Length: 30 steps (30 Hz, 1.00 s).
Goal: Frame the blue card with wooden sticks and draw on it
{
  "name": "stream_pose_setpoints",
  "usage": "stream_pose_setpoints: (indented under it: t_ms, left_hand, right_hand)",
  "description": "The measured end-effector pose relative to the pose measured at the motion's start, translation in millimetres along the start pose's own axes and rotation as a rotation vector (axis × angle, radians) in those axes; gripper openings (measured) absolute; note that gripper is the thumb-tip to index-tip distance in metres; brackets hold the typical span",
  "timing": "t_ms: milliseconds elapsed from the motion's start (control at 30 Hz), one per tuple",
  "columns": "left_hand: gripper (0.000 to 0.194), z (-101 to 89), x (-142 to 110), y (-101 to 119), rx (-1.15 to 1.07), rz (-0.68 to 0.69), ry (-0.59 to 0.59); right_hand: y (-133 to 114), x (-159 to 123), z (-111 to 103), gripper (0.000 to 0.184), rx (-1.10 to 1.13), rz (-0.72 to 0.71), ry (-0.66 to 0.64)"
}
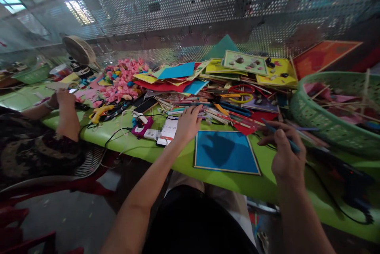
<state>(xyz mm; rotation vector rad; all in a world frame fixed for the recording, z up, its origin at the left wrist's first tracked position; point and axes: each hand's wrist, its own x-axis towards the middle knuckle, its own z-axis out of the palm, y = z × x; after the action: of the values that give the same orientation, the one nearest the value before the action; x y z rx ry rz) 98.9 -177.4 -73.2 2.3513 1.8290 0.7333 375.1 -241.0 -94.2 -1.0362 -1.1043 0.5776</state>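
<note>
My left hand (187,124) reaches over the near edge of a pile of pens and thin sticks (216,115), its fingers stretched out and touching the pile. Nothing shows in its grasp. Just left of it lies a phone (168,131) with a lit screen. My right hand (289,159) is closed around a slim blue pen (292,145), held at a slant above the table. Between both hands a blue square board (227,153) with a pale border lies flat, with a hand's shadow across it.
A green basket (335,131) stands at right, a glue gun (350,175) below it. Behind are scissors (240,97), stacked cards (178,71) and pink paper pieces (126,72). A purple power strip (142,126) trails cords. Another person's hand (65,97) is at left.
</note>
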Motion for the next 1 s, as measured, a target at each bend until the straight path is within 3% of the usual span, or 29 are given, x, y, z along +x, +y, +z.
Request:
stream_pose_setpoints:
  t_ms: [167, 267, 367, 567, 800, 1000]
  left_hand:
    - [0.034, -15.5, -79.0, -4.9, -0.121, 0.14, 0.002]
    - [0.027, -13.0, -120.3, -5.2, -0.224, 0.246, 0.005]
    - [0.028, -5.3, -143.4, -2.2, -0.254, 0.317, -0.035]
    - [0.025, 6.1, -152.9, 5.7, -0.238, 0.352, 0.034]
    - [0.022, 4.5, -153.5, 2.8, -0.302, 0.373, 0.035]
    - [0.025, -8.8, -149.9, -4.7, -0.33, 0.366, 0.022]
  right_hand:
    - [-0.2, -1.7, 0.2, 0.019, 0.057, 0.002, 0.02]
    - [-0.6, -0.7, 0.6, 0.021, 0.091, 0.002, 0.047]
    - [-2.7, 0.6, 2.2, 0.021, 0.126, -0.016, 0.075]
    - [-4.8, 1.1, 3.7, 0.022, 0.1, -0.034, 0.087]
    - [0.8, 1.9, -0.2, 0.029, 0.091, 0.018, 0.089]
    - [1.0, 2.2, 3.0, 0.022, 0.112, 0.27, -0.039]
